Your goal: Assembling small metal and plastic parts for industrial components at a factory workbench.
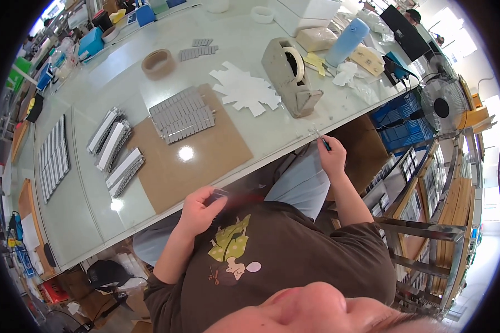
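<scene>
Small grey block (218, 193), pinched in left hand (197, 210); slim teal-handled tool (321, 139), gripped in right hand (332, 156).

Both held below the bench (94, 205) edge, fingers clamped. Beyond the fingers: brown mat (200, 161), grey block rows (182, 115), tape dispenser (290, 75).

A long workbench (94, 200) with a pale, glossy top is seen running across the view, and bright spots of overhead light are reflected on it. A brown cardboard sheet (205, 161) is laid on its near part. To the right, a standing fan (441, 105) is placed beside a blue plastic crate (400, 125), and metal racks with wooden shelves (428, 222) are ranged below them. Strong daylight is admitted at the upper right. Cluttered boxes are stacked on the floor at the lower left (72, 288).
</scene>
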The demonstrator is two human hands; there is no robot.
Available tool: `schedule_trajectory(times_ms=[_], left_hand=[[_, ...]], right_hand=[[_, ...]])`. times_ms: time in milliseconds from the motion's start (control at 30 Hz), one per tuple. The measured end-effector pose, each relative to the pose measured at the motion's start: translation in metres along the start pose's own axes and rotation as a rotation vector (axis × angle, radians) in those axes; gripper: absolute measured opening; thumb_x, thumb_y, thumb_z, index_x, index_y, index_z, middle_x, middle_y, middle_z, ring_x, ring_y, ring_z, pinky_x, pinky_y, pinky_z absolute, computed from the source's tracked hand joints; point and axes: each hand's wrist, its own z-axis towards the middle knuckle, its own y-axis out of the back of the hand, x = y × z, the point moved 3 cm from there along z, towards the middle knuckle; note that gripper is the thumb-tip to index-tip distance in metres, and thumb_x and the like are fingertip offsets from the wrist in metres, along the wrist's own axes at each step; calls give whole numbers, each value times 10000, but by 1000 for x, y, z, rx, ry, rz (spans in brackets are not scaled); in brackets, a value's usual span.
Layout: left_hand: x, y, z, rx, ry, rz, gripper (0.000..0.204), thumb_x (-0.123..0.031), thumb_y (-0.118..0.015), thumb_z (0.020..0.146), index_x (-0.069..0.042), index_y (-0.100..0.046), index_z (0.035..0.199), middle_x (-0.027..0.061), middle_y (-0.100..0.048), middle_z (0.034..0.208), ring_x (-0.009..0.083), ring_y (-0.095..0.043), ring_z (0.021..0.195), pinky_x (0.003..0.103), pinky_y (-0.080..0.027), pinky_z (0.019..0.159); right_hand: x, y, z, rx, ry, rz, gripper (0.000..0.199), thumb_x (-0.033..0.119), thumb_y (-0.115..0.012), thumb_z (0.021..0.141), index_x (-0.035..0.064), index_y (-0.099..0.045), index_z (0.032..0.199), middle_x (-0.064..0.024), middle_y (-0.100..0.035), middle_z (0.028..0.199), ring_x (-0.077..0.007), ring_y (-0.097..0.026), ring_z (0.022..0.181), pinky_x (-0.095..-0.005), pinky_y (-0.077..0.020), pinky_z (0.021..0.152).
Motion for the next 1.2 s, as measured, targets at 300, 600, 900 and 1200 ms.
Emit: schedule_trajectory(times_ms=[300,600,900,1200], left_hand=[[3,3,-4,-10,15,13,138,-48,-685,903,14,-677,1025,-11,-667,883,45,-579,792,218,-478,716],[3,2,-7,-9,-11,-15,134,-48,-686,904,9,-675,1024,-12,-666,887,44,-578,791,219,-479,718],[8,8,-10,-25,-11,15,126,-60,-692,903,8,-673,1008,-17,-660,873,42,-571,774,217,-476,706],[13,9,-7,-27,-23,-28,134,-69,-694,904,4,-677,1016,-21,-655,868,40,-569,777,216,-476,705]], right_hand=[[-21,-16,-4,46,-709,620,173,161,-736,882,-7,-712,855,68,-553,647,-30,-433,572,-215,-318,530],[-22,-26,-9,-17,-856,720,147,158,-778,847,58,-684,797,95,-495,634,-18,-381,558,-238,-266,498],[-28,-16,-18,-42,-826,1062,87,130,-719,913,73,-662,882,72,-485,634,-23,-372,488,-210,-249,436],[-34,1,7,-35,-644,824,199,203,-640,969,25,-721,1002,47,-550,700,-28,-437,567,-202,-315,505]])
